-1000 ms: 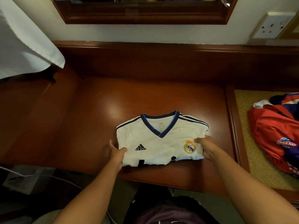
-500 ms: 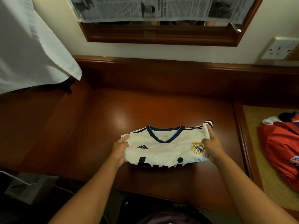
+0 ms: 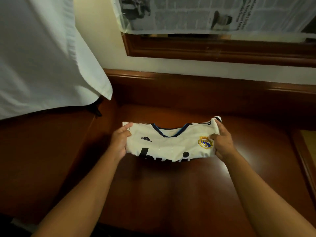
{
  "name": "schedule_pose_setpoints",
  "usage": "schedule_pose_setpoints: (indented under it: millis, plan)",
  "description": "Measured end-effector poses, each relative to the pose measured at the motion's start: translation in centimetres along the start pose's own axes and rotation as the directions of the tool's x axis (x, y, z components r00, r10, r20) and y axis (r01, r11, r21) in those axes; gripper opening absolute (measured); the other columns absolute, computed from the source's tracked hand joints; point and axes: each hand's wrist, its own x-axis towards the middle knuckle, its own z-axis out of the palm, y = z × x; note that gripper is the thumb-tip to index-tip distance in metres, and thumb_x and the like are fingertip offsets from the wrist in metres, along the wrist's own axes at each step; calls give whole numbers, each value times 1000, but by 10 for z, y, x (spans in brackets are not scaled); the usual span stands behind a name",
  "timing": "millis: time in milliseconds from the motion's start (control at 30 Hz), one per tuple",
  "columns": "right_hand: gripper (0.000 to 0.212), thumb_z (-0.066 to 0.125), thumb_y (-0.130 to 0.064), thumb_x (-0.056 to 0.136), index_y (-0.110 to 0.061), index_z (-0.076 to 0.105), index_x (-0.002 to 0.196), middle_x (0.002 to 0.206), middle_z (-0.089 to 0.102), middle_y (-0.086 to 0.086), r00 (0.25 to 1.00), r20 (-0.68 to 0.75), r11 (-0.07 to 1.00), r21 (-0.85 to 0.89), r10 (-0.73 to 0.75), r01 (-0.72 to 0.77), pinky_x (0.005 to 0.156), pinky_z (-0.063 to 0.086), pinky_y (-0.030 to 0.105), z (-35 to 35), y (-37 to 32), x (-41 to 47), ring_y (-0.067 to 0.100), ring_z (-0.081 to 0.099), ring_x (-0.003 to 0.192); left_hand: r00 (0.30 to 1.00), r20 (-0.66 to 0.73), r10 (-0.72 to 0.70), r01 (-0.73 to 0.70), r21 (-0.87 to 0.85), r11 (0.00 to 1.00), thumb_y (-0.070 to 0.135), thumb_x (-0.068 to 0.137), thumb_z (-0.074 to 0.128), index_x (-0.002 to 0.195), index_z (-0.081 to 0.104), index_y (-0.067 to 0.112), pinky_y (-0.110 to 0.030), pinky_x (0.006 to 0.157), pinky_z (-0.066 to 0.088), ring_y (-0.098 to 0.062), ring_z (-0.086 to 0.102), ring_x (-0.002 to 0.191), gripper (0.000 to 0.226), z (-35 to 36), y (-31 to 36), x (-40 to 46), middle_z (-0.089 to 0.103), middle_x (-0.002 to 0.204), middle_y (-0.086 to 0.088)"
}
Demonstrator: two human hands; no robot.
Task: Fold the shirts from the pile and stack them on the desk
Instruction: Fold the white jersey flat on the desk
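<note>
Both hands clamp the folded white shirt by its short ends: the left hand curls round the left edge with the thumb on top near the shoulder, and the right hand pinches the right edge beside the crest, its forefinger reaching up to the striped sleeve end. Between them the shirt hangs just above the desk, its middle sagging so the black lettering on the lower fold shows. That sag is the risk: with only the ends held, the under layer could slip loose and the fold open when the shirt is set down. Setting it down unevenly could also crease it. Beyond, a white cloth hangs over the desk's left side, and newspaper covers a wooden frame on the wall.
</note>
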Motion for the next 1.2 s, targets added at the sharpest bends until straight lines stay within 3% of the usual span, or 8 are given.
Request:
schedule_pose_setpoints:
  millis: [233, 400, 533, 600, 700, 800, 967, 1200]
  plan:
    - [79, 40, 19, 78, -26, 44, 142, 133, 55, 8, 994, -80, 997, -38, -68, 66, 89, 54, 48, 85, 16, 47, 29, 60, 111, 984, -61, 167, -145, 268, 953, -9, 88, 41, 128, 59, 17, -35, 80, 51, -23, 58, 92, 51, -50, 33, 85, 56, 119, -13]
    - [73, 47, 10, 85, -21, 33, 149, 141, 48, 11, 995, -96, 934, -353, 15, -48, 103, 44, 46, 89, 75, 48, 32, 49, 127, 985, 44, 169, -151, 701, 697, -5, 90, 49, 138, 48, 13, -28, 97, 39, -27, 46, 124, 52, -84, -20, 124, 43, 140, -11]
    - [68, 49, 2, 90, -16, 25, 150, 146, 42, 13, 984, -176, 877, -472, 7, -90, 102, 42, 38, 88, 100, 31, 32, 43, 131, 978, -12, 210, -119, 792, 599, 2, 91, 55, 141, 43, 10, -37, 104, 37, -32, 43, 128, 52, -100, -57, 123, 39, 143, -15]
    - [66, 52, -2, 89, -13, 25, 148, 144, 41, 15, 968, -237, 876, -482, -87, -39, 101, 42, 41, 90, 102, 20, 34, 43, 130, 951, -28, 308, -117, 889, 442, 16, 93, 58, 145, 38, 15, -43, 108, 33, -34, 32, 136, 56, -98, -70, 104, 29, 152, -14]
    - [73, 59, -20, 91, -14, 18, 152, 156, 21, 16, 949, -212, 653, -758, -232, -10, 112, 26, 51, 93, 111, 7, 36, 22, 142, 888, 189, 420, -258, 959, 113, 36, 92, 57, 148, 33, 23, -50, 115, 17, -34, 12, 145, 63, -87, -86, 79, 17, 159, -10]
    - [76, 50, -41, 96, -24, 4, 154, 162, -6, 6, 989, 8, 421, -904, -150, 71, 117, 7, 51, 95, 126, 0, 30, -3, 148, 885, 395, 247, -378, 919, -115, 52, 95, 43, 152, 14, 32, -49, 116, -2, -29, -5, 148, 67, -82, -104, 78, 0, 162, -5]
    - [72, 32, -58, 96, -33, -4, 153, 161, -16, 3, 995, 103, 248, -963, -16, 104, 118, -1, 53, 104, 146, 0, 28, -15, 147, 919, 366, 145, -342, 925, -166, 51, 100, 30, 152, -2, 36, -50, 118, -5, -26, -10, 148, 63, -87, -103, 96, -9, 161, -1]
    - [71, 27, -59, 97, -30, -7, 153, 160, -20, 5, 995, 99, 225, -969, -7, 98, 116, -6, 52, 128, 147, 13, 27, -20, 146, 912, 382, 147, -356, 918, -174, 45, 100, 35, 152, 1, 36, -49, 118, 0, -27, -6, 148, 62, -92, -81, 122, -5, 162, -1]
